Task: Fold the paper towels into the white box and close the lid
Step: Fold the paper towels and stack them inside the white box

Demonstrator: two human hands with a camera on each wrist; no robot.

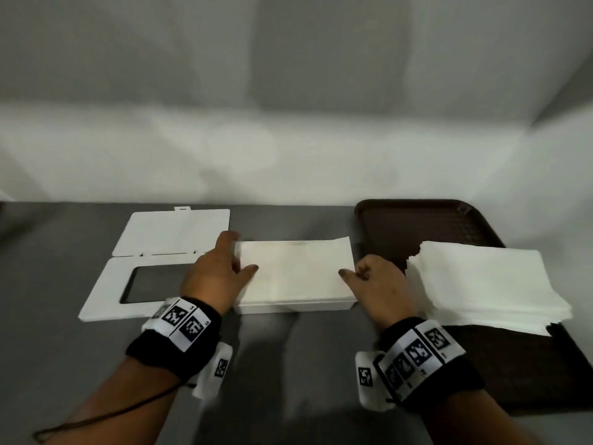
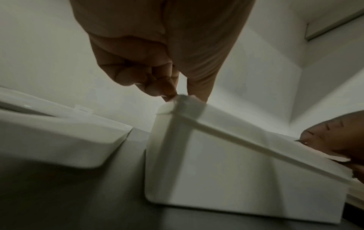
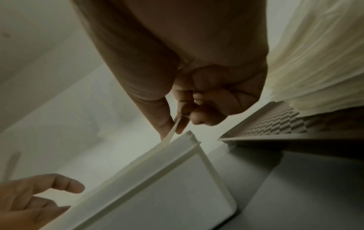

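**A folded towel sat on the box; the lid lay off and most of the stack waited**

The right hand (image 1: 373, 282) pinched the right edge of a folded white paper towel (image 1: 295, 268) between thumb and forefinger, its other fingers curled in. The left hand (image 1: 218, 271) was at the towel's opposite end, thumb on top and fingers reaching past the far corner; whether it pinched the sheet or only pressed it could not be told. Between the two grips the towel lay across the mouth of the shallow white plastic box (image 1: 288, 307), not visibly pushed down inside. What lay beneath it in the box was hidden.

Just left of the left hand lay the white plastic lid frame with its rectangular opening (image 1: 106, 290), its hinged flap (image 1: 173, 231) thrown open on the far side, both flat on the grey table (image 1: 48, 284). Just right of the right hand, a dark brown textured tray (image 1: 417, 220) held a thick stack of unfolded white paper towels (image 1: 481, 281).

By my judgement the task was at an early or middle stage: the stack had yet to be folded in, and the lid was not yet fitted or closed.
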